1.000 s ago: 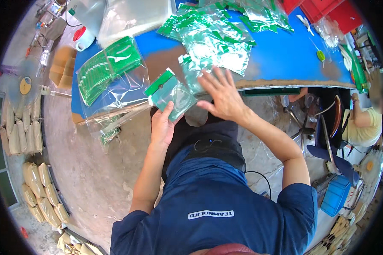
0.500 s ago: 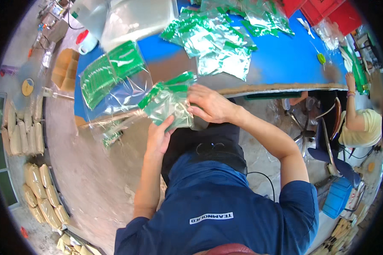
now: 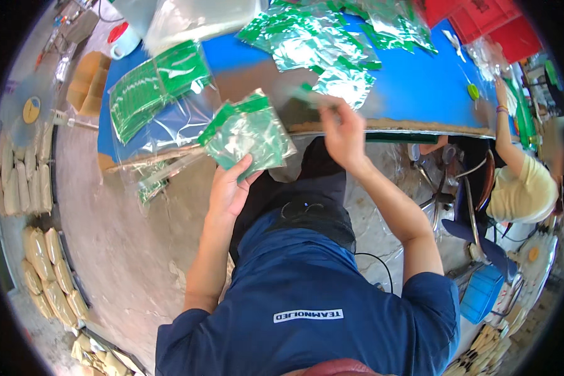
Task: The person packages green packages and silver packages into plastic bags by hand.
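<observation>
Handling of film packets, seen from above, placed by the long, blue-surfaced worktop (image 3: 429,97) with a worn brown edge; nearest, short of the worktop, lies the wearer's dark blue cloth shirt (image 3: 307,269); beyond it the left hand (image 3: 227,193) stands at the worktop's near edge, its grip clamped, thumb uppermost, on a small fanned stack of square, clear-and-silvery film packets with green bands (image 3: 247,138); the right hand (image 3: 346,138) hangs over the same edge, further right, fingers curled toward a blurred, green-tipped translucent piece (image 3: 305,93); whether this grip is closed on it one cannot tell.

On the worktop's left part lies a large, clear plastic bag of tightly ranked green-topped packets (image 3: 160,88); over its middle and far part spreads a loose heap of silvery, green-banded film packets (image 3: 319,50); at its far left are a pile of clear, flat plastic sheets (image 3: 197,24) and a white mug with a red top (image 3: 124,42); at its far right, red plastic crates (image 3: 482,22).

For sound handling, in judgement: the left thumb should press firmly but without creasing; the green bands are best brought level, since the stack is fanned; slick film probably slides and clings, so packets are best parted singly, by the band.
</observation>
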The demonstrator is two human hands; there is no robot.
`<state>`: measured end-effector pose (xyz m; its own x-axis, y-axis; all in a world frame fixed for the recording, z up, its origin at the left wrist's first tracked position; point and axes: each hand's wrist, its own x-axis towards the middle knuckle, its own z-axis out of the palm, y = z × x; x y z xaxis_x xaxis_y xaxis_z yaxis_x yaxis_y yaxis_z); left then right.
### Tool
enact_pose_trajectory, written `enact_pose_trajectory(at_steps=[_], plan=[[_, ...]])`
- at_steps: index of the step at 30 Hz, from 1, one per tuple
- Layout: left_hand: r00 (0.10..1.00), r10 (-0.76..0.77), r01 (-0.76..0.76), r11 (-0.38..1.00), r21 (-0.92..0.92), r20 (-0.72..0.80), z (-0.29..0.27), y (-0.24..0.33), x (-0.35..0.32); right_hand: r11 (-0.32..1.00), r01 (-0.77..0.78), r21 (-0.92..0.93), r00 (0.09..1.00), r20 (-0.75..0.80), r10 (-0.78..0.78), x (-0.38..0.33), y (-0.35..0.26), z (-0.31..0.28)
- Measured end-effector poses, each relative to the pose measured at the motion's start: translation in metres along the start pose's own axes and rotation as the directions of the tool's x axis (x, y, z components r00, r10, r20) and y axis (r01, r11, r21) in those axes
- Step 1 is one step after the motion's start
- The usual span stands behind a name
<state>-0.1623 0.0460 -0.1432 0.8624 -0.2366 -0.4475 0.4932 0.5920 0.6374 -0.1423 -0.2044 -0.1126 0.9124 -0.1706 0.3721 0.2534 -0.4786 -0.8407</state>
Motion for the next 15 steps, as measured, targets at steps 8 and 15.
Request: enact_pose_trajectory(at_steps=[8, 15], plan=[[0.967, -0.164, 0.196, 0.968, -0.156, 0.195, 0.013, 0.002, 0.012, 0.912, 0.409, -0.037, 0.784, 0.525, -0.331, -0.010, -0.017, 0.001], [0.992, 0.026, -0.052, 0.977, 0.206, 0.124, 0.025, -0.015, 0.010, 0.846, 0.283, -0.452, 0.959, 0.140, -0.247, 0.006, 0.018, -0.013]])
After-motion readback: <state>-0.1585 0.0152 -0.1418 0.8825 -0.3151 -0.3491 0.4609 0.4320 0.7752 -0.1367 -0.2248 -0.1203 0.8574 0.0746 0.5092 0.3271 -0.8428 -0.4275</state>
